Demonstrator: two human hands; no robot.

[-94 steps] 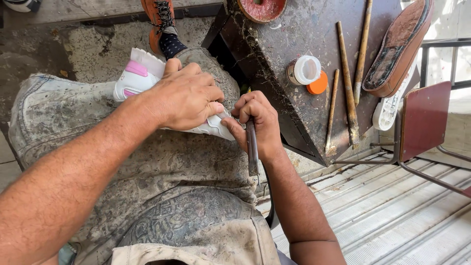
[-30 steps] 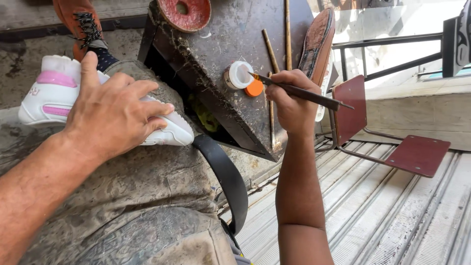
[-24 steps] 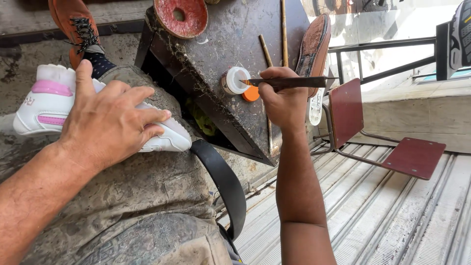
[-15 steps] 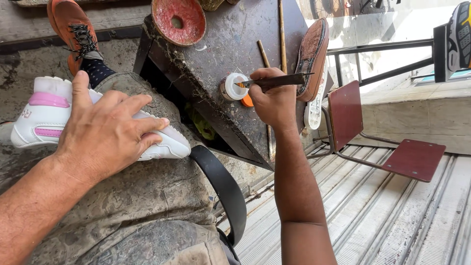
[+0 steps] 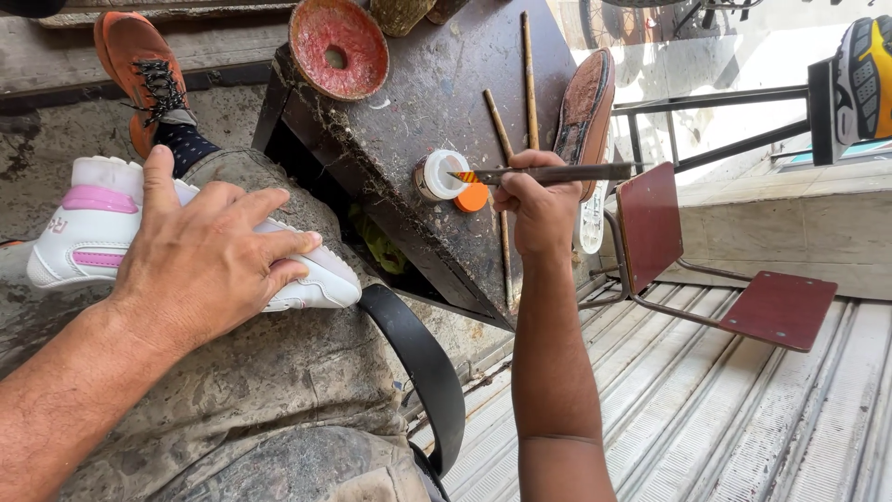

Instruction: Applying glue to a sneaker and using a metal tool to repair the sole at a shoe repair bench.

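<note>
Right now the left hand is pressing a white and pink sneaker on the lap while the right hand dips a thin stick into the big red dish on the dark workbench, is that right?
Not quite. In the head view the right hand points its thin stick at the small white open jar, not the red dish. The left hand does press the white and pink sneaker on the lap.

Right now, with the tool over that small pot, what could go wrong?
1. The pot stands open near the sloping box's lower edge; a nudge from the tool might tip it.
2. The tool's coated tip could drip on the way back to the shoe.
3. The left hand only presses the shoe onto the knee; it may slip.
</note>
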